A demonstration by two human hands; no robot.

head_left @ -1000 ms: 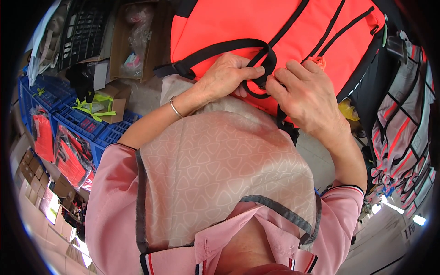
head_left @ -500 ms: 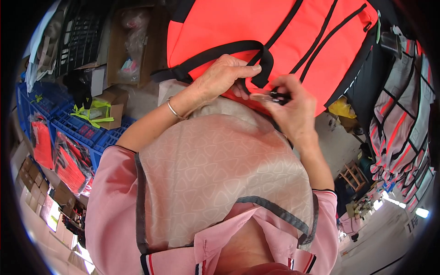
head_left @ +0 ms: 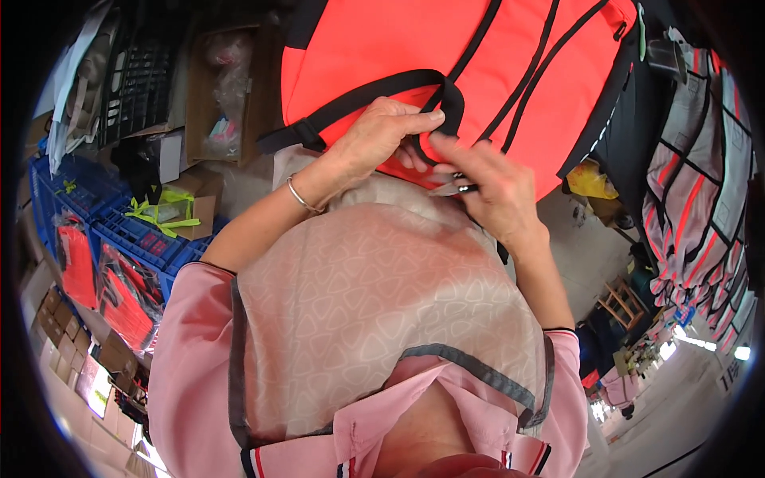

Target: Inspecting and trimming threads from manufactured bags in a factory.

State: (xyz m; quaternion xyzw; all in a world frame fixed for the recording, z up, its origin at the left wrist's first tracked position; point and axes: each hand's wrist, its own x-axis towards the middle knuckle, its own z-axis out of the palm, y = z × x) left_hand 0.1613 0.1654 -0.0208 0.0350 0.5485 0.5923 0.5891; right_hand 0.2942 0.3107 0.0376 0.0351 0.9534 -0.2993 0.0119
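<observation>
A bright orange-red bag [head_left: 382, 40] with black cords and trim lies in front of me, its lower edge against my apron. My left hand [head_left: 373, 134] is closed on a black webbing strap [head_left: 381, 89] that loops over the bag's lower part. In my right hand [head_left: 508, 195] is a small pair of thread snips [head_left: 456, 188], held under the palm with the blades pointing left. Thumb and forefinger of that same hand reach to the strap's loop beside my left fingers. What the left fingertips pinch underneath is partly hidden.
Blue plastic crates [head_left: 147, 239] stand at the left, with packed orange-red pieces and a cardboard box [head_left: 209, 209] by them. An open carton [head_left: 195, 103] holds plastic wrapping. Grey, orange-striped fabric pieces [head_left: 693, 191] hang at the right. A wooden stool [head_left: 623, 307] stands beyond.
My right hand has brought its fingers to the strap's loop, and the snips have dropped lower, away from it. The bag appears slightly further left. My left hand keeps its grip.
</observation>
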